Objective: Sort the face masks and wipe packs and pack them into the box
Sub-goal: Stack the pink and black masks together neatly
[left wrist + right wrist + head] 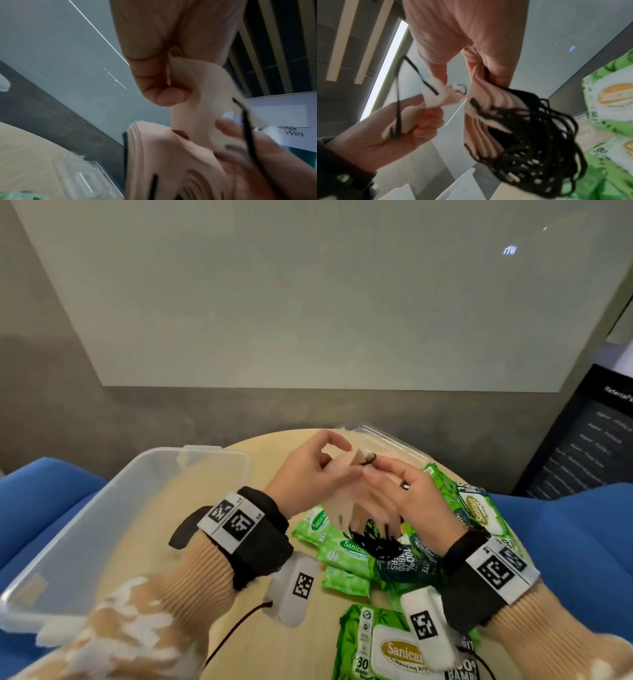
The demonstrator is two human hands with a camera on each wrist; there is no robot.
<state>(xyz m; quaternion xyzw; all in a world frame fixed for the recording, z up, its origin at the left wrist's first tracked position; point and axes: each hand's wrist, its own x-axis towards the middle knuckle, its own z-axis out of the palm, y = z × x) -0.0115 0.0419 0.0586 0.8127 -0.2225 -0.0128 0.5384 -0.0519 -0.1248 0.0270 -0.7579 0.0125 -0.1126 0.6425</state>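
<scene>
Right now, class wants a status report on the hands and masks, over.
Left hand pinches one mask. Right hand grips mask stack. Box empty; wipe packs on table.

round wooden table [191, 546] | blue seating [575, 546] | dark sign [582, 446], text blurred

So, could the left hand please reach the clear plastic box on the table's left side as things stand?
Probably yes: the clear plastic box lies open beside the left hand with nothing between, though that hand holds a beige face mask.
</scene>
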